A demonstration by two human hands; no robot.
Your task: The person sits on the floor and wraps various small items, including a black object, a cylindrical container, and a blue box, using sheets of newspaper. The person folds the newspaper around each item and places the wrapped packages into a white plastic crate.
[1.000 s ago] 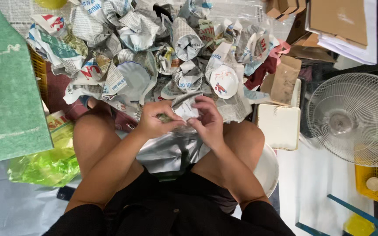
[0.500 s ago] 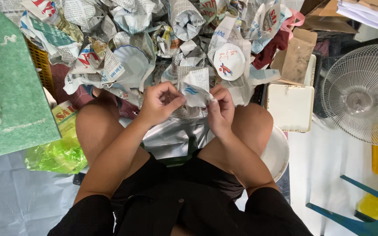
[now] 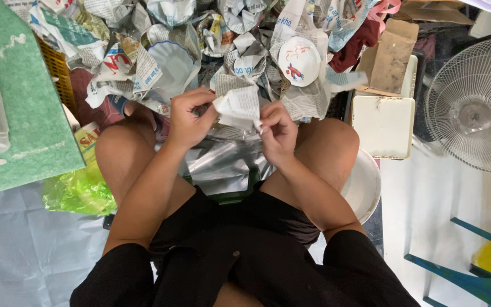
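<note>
- Head view: the person sits with bare knees apart, both forearms reaching forward from the body and meeting over the lap.
- The left hand (image 3: pixel 186 119) is raised with its back to the camera, wrist bent slightly inward; its fingers (image 3: pixel 200 99) are curled and pressed together with the thumb, pinching the left edge of a folded newspaper piece (image 3: pixel 238 105).
- The right hand (image 3: pixel 278 132) sits a little lower and just beside the left, knuckles up; its fingers are bunched and pinch the paper's lower right edge.
- The newspaper piece is held between the two hands, above the lap and in front of the knees, clear of the pile beyond.
- Under the hands a silver foil sheet (image 3: pixel 223 165) lies across the lap between the thighs.
- Beyond the hands a heap of crumpled newspaper (image 3: pixel 160 40) covers the floor; a white bowl (image 3: pixel 299 60) with a red and blue mark rests on it, near the right hand.
- To the right of the right knee lie a white square lid (image 3: pixel 383 126) and a brown paper bag (image 3: pixel 392 57); a white fan (image 3: pixel 475 108) stands further right.
- On the left are a green board (image 3: pixel 24 113) and a green plastic bag (image 3: pixel 78 190) beside the left knee.
</note>
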